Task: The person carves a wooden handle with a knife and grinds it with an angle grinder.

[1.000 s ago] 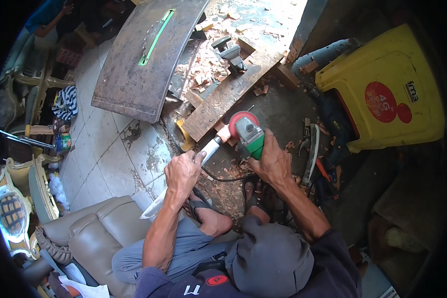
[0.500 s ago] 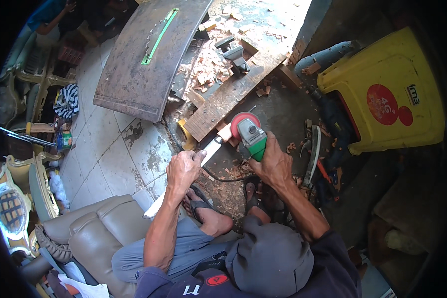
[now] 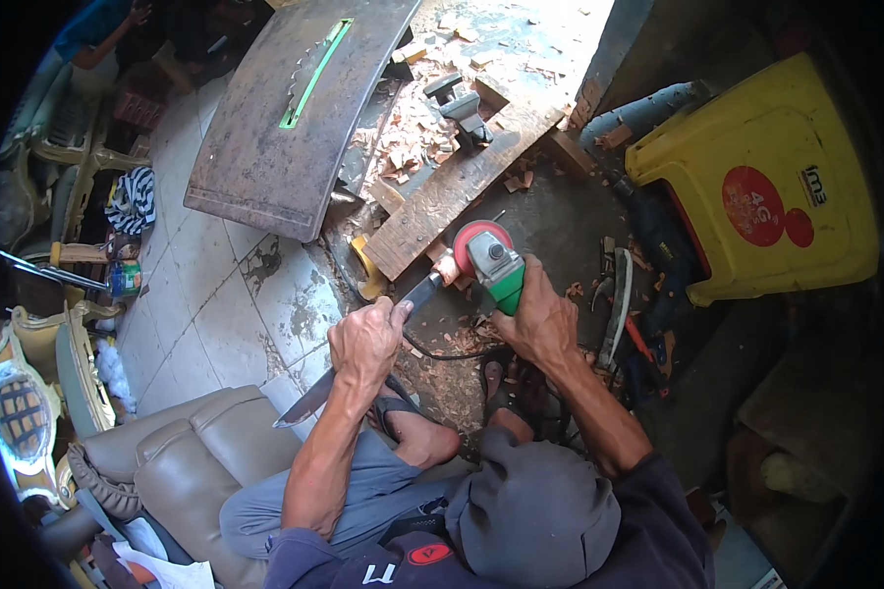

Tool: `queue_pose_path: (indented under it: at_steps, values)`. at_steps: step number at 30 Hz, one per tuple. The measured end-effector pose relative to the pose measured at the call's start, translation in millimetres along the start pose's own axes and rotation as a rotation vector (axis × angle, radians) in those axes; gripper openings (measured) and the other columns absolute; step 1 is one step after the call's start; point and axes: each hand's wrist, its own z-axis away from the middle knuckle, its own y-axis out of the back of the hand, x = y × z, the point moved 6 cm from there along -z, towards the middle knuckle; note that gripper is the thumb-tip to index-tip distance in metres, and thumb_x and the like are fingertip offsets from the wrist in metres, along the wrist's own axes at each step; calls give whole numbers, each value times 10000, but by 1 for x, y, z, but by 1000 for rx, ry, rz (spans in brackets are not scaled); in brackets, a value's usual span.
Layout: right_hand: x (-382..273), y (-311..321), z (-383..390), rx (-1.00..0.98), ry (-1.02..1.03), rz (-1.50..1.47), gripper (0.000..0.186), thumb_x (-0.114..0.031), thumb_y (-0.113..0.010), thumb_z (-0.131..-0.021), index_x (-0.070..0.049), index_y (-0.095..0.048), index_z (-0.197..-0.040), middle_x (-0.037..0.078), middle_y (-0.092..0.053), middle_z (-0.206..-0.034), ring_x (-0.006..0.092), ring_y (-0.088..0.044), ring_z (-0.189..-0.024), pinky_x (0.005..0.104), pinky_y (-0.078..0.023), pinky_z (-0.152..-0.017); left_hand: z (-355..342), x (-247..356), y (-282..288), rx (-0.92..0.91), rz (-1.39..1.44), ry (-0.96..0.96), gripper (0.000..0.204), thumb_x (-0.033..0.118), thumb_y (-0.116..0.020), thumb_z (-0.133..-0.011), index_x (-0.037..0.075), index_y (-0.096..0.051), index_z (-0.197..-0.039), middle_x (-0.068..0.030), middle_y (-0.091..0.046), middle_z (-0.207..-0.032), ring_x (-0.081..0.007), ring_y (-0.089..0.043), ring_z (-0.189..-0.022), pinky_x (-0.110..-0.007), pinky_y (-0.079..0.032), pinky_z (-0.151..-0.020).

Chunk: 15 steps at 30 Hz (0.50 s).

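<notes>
Head view: the left hand (image 3: pixel 365 344) keeps a firm grip on the blade of a large knife (image 3: pixel 421 297), its wooden handle (image 3: pixel 446 267) at the edge of the red disc (image 3: pixel 468 242), contact unclear, beside the tabletop (image 3: pixel 462 187); the right hand's (image 3: pixel 540 319) grip wraps the green-bodied angle grinder (image 3: pixel 506 287).

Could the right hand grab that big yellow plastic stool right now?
Probably not: the right hand is wrapped around the green and grey grinder. Even with a free grip, a dark power tool lies partly in the way of the yellow stool.
</notes>
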Motion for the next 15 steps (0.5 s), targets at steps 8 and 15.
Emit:
queue_pose_path:
  at_steps: [8,15]
  values:
    - [6,4,-4,-35,11,-52,872,-262,-753,-781,44,-349,-1490,278,-650,-1211,496,-694,-947,573,-566,-800,2,3,1,61,-63,-89,444,424,-683,-976,52,-641,-737,-167,-681,-701,-383,-685,-630,-493,-511,-554]
    - [4,12,-13,-57,-19,-71,802,-243,-737,-781,36,-372,-1439,303,-661,-1169,516,-688,-944,590,-558,-812,0,6,1,177,-124,-229,427,406,-686,-980,69,-613,-729,-130,-639,-645,-334,-661,-579,-464,-498,-521]
